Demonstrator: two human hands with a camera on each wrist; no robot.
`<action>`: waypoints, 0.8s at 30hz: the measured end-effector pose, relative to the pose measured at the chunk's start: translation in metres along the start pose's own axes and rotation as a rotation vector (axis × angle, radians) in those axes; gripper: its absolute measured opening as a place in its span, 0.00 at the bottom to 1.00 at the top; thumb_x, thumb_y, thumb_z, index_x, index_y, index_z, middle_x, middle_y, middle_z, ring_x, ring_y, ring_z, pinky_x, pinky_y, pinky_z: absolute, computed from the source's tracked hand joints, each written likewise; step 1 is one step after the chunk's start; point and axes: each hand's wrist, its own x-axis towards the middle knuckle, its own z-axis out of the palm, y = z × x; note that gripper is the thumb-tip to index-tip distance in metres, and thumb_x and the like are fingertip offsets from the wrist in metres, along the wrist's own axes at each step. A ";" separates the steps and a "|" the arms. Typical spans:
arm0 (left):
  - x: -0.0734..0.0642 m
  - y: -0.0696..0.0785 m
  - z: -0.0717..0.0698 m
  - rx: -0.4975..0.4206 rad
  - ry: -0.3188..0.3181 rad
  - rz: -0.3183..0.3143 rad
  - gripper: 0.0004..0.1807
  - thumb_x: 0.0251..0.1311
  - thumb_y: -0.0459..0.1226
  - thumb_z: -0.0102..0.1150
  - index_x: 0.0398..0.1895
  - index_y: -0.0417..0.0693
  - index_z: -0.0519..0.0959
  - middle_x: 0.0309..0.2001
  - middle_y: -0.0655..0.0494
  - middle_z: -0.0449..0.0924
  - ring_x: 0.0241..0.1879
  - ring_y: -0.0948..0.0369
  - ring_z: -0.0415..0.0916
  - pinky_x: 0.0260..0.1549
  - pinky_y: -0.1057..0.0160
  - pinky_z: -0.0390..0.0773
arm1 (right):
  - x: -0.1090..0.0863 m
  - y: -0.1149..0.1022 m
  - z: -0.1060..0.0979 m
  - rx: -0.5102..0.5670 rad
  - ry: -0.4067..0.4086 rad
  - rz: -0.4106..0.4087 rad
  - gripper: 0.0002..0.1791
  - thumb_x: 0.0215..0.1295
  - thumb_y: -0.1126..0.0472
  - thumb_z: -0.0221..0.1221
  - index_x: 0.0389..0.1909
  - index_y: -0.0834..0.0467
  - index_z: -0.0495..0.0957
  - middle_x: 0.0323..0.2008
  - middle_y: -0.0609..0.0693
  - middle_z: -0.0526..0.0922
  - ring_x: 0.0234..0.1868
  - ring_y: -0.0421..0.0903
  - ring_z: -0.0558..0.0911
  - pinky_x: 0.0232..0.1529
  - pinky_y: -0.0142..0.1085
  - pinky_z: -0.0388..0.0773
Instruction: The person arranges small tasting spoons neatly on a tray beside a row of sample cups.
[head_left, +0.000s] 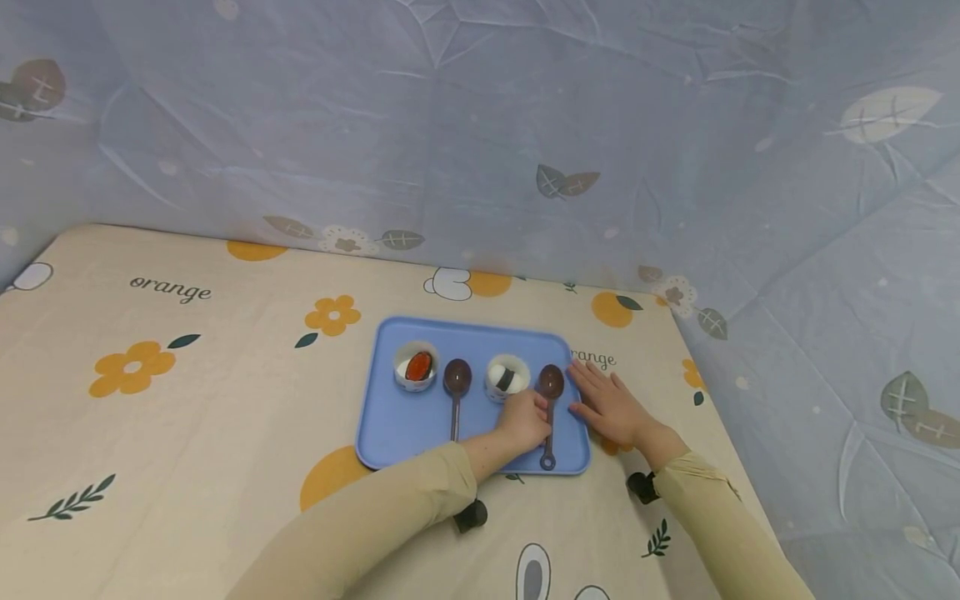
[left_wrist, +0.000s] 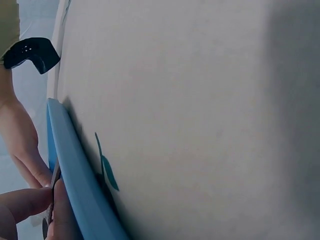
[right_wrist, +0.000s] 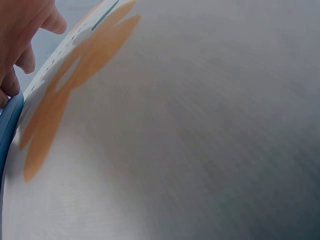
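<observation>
A blue tray (head_left: 480, 458) carries two small bowls and two brown spoons. My left hand (head_left: 525, 421) reaches across it and pinches the handle of the right-hand spoon (head_left: 551, 381) between thumb and fingers. In the left wrist view the thin dark handle (left_wrist: 54, 185) shows between the fingertips. Just left of that spoon stands a white bowl (head_left: 492, 392) with a white and black sushi piece (head_left: 506, 379). My right hand (head_left: 611, 411) lies at the tray's right rim, its fingers extended; the right wrist view shows its fingertips over the blue edge (right_wrist: 11, 117).
On the tray's left side stands another bowl (head_left: 415, 385) holding an orange-red sushi piece (head_left: 418, 367). The second brown spoon (head_left: 457, 377) lies beside it, its lower handle hidden by my left arm. A patterned cloth (head_left: 225, 400) covers the table; a grey-blue curtain (head_left: 480, 125) hangs behind.
</observation>
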 end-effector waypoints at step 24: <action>-0.011 0.008 -0.009 0.063 -0.038 -0.093 0.19 0.52 0.32 0.58 0.46 0.27 0.74 0.31 0.41 0.80 0.19 0.58 0.75 0.21 0.70 0.75 | 0.000 0.000 -0.001 0.016 -0.014 0.003 0.34 0.69 0.48 0.45 0.71 0.58 0.50 0.72 0.55 0.52 0.73 0.59 0.49 0.70 0.63 0.46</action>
